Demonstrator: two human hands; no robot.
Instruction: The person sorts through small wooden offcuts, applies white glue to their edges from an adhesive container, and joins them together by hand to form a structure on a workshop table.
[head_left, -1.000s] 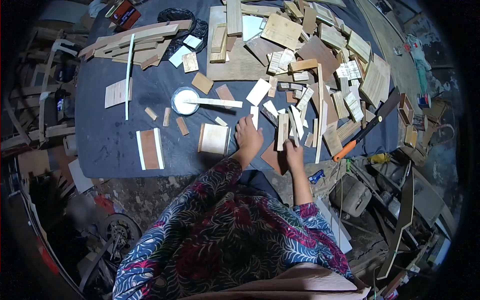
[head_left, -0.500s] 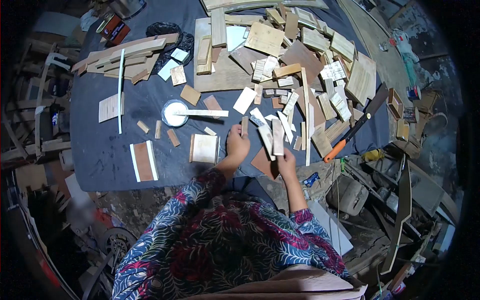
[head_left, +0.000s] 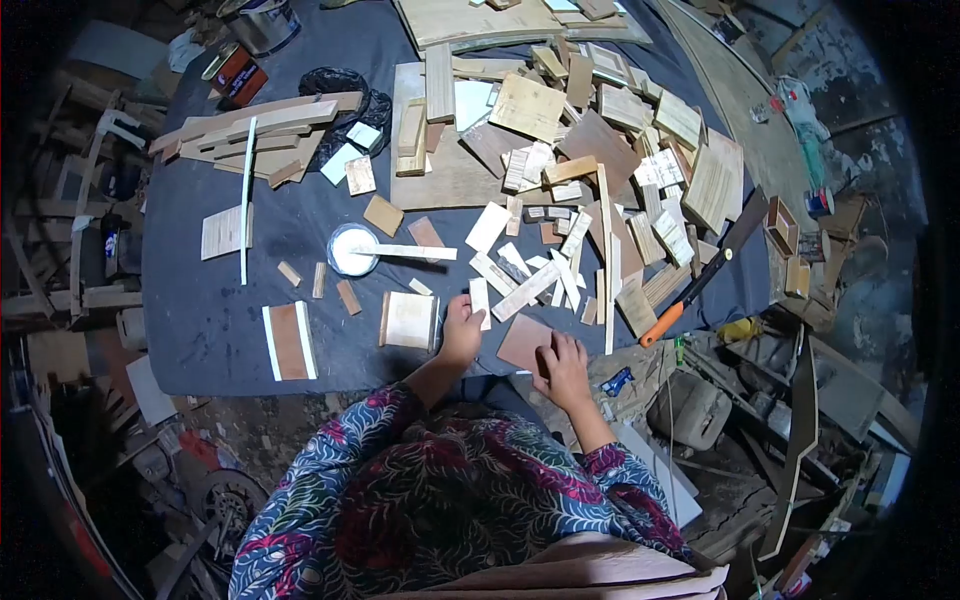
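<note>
My left hand (head_left: 461, 332) is closed around a small pale wood block (head_left: 480, 302), which stands up from the fingers. Close by on the left lies a square pale wood block (head_left: 409, 320) with darker edges. My right hand (head_left: 564, 372) rests over the right side of a brown square board (head_left: 522, 342), fingers bent and apart; part of the board is hidden under it. Beyond that hand, a pale wood strip (head_left: 526, 289) lies across other scraps. A round tub of white paste (head_left: 353, 249) has a flat wood stick (head_left: 420, 253) reaching out of it.
A large heap of wood offcuts (head_left: 600, 150) covers the table's back right. A saw with an orange handle (head_left: 662, 325) lies along the right edge. At front left is a brown block with white sides (head_left: 290, 342). Long boards (head_left: 265, 120) and a can (head_left: 234, 76) are further back.
My right hand has put down the pale wood strips among the scraps and come onto the brown board. My left hand still holds its small block. The camera view has tilted slightly upward.
</note>
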